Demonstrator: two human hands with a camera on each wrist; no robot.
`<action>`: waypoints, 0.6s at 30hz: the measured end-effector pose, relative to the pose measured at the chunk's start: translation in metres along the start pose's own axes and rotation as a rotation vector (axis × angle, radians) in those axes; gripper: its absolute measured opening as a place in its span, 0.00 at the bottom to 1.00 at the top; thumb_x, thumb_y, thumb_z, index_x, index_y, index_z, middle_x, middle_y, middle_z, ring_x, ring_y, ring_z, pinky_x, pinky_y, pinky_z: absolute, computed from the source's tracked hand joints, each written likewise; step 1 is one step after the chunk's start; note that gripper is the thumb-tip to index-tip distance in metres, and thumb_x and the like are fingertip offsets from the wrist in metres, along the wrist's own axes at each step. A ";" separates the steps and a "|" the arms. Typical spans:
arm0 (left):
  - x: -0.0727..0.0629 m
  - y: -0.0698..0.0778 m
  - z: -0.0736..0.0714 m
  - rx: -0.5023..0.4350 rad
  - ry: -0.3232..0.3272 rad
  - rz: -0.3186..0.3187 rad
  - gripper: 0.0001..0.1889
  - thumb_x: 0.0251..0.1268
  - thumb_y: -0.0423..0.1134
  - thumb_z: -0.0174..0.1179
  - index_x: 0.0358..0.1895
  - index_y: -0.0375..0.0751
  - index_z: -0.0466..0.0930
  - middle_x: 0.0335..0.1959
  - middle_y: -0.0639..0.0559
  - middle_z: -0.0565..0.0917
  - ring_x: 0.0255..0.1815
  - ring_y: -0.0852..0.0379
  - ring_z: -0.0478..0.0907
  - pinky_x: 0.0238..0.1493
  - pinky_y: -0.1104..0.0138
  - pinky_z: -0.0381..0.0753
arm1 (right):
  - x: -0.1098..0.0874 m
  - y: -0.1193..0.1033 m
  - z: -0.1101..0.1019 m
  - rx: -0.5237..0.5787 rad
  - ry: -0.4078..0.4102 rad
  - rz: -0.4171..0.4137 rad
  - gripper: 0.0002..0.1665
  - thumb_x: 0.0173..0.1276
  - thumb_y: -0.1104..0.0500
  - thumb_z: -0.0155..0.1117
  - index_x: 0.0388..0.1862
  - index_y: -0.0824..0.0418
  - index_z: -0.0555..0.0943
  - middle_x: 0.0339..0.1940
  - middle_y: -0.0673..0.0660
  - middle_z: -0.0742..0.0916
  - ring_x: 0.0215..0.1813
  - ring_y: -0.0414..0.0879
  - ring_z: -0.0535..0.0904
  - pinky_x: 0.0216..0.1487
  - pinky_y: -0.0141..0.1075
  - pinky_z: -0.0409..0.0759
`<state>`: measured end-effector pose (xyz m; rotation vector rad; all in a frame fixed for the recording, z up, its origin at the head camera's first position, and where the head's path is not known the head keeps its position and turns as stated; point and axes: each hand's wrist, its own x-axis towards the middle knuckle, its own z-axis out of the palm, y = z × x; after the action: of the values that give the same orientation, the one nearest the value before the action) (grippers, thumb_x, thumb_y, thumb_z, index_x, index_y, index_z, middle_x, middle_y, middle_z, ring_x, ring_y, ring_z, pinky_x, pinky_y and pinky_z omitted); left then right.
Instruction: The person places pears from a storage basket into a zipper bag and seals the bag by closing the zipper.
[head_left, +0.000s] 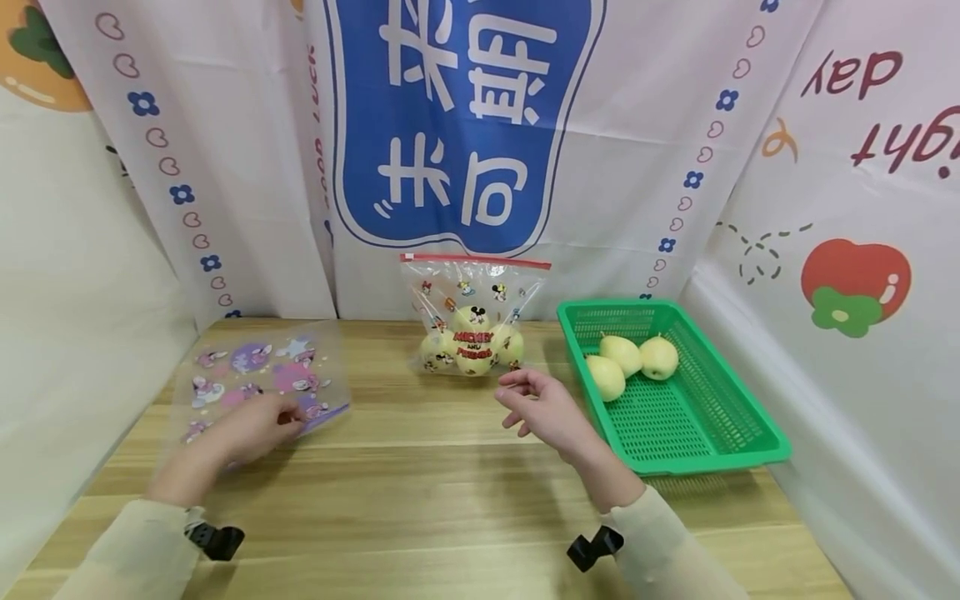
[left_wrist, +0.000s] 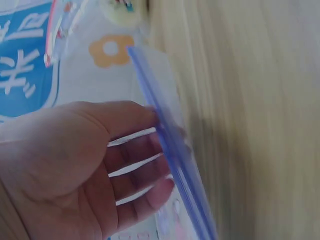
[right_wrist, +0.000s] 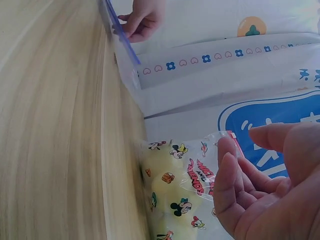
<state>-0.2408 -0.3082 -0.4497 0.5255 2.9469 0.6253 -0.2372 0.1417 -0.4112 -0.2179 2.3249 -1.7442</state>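
My left hand [head_left: 258, 427] pinches the purple zip edge of a flat, clear bag [head_left: 251, 358] printed with pink and purple figures. In the left wrist view the thumb and fingers take that purple zip strip [left_wrist: 172, 145] between them. At the back of the table stands a clear bag with a red zip [head_left: 480, 292], upright, with several pale yellow-green pears in it. My right hand [head_left: 543, 408] hovers just in front and to the right of this bag, its fingers loosely bent and holding nothing. In the right wrist view the filled bag [right_wrist: 175, 195] lies behind the fingers.
On the right, a green plastic basket [head_left: 750, 408] holds 3 pears [head_left: 621, 357] toward its far left end. A printed white cloth [head_left: 630, 167] hangs along the table's back edge, close behind the filled bag. The table top [head_left: 420, 508] is wood-grained.
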 end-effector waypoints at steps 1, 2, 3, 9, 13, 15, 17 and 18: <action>0.003 0.006 0.002 -0.021 0.002 0.008 0.06 0.77 0.35 0.65 0.37 0.43 0.84 0.29 0.56 0.81 0.30 0.61 0.72 0.32 0.67 0.75 | 0.000 0.000 -0.001 -0.002 -0.001 0.001 0.22 0.82 0.53 0.68 0.66 0.65 0.81 0.50 0.59 0.87 0.37 0.46 0.88 0.35 0.32 0.86; 0.006 0.012 0.003 -0.036 0.005 0.016 0.06 0.78 0.35 0.64 0.38 0.42 0.83 0.29 0.55 0.80 0.30 0.61 0.72 0.31 0.68 0.75 | 0.000 -0.001 -0.001 -0.004 -0.003 0.002 0.22 0.82 0.53 0.68 0.66 0.65 0.81 0.50 0.59 0.88 0.37 0.46 0.88 0.35 0.32 0.86; 0.010 0.019 0.005 -0.057 0.011 0.031 0.06 0.78 0.34 0.63 0.37 0.42 0.81 0.29 0.55 0.78 0.29 0.61 0.71 0.30 0.68 0.74 | 0.000 -0.001 -0.001 -0.007 -0.004 0.003 0.22 0.82 0.52 0.67 0.66 0.65 0.80 0.50 0.59 0.88 0.37 0.46 0.88 0.35 0.33 0.86; 0.031 0.061 0.006 -0.144 -0.010 0.058 0.06 0.82 0.33 0.57 0.40 0.40 0.78 0.28 0.54 0.78 0.27 0.60 0.73 0.25 0.69 0.74 | 0.003 -0.003 -0.002 -0.016 -0.010 0.009 0.22 0.83 0.52 0.66 0.67 0.64 0.81 0.54 0.63 0.88 0.38 0.46 0.88 0.36 0.33 0.87; 0.044 0.088 0.009 -0.306 -0.072 -0.015 0.06 0.84 0.35 0.56 0.49 0.35 0.79 0.31 0.50 0.83 0.26 0.57 0.79 0.24 0.68 0.83 | 0.007 -0.002 0.001 -0.025 -0.032 0.000 0.21 0.85 0.53 0.63 0.67 0.63 0.81 0.55 0.63 0.90 0.38 0.46 0.89 0.36 0.33 0.87; 0.051 0.100 0.011 -0.407 -0.083 -0.032 0.06 0.83 0.33 0.56 0.51 0.33 0.78 0.32 0.48 0.84 0.26 0.56 0.81 0.24 0.68 0.86 | 0.009 -0.002 0.004 -0.029 -0.056 -0.001 0.20 0.86 0.53 0.62 0.67 0.62 0.80 0.56 0.63 0.90 0.39 0.46 0.89 0.35 0.33 0.87; 0.058 0.113 0.014 -0.493 -0.079 -0.052 0.07 0.81 0.32 0.57 0.53 0.31 0.77 0.33 0.46 0.84 0.26 0.55 0.82 0.25 0.67 0.88 | 0.012 -0.002 0.009 -0.029 -0.090 -0.004 0.20 0.86 0.53 0.61 0.67 0.63 0.80 0.56 0.64 0.89 0.39 0.46 0.89 0.35 0.32 0.87; 0.061 0.121 0.016 -0.531 -0.072 -0.060 0.08 0.80 0.31 0.58 0.53 0.30 0.77 0.33 0.46 0.85 0.26 0.56 0.82 0.26 0.67 0.89 | 0.013 -0.002 0.012 -0.031 -0.110 -0.005 0.21 0.86 0.52 0.61 0.67 0.63 0.80 0.57 0.65 0.89 0.39 0.46 0.89 0.35 0.32 0.87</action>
<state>-0.2577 -0.1774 -0.4157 0.3884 2.5577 1.2878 -0.2466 0.1272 -0.4136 -0.3174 2.2758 -1.6558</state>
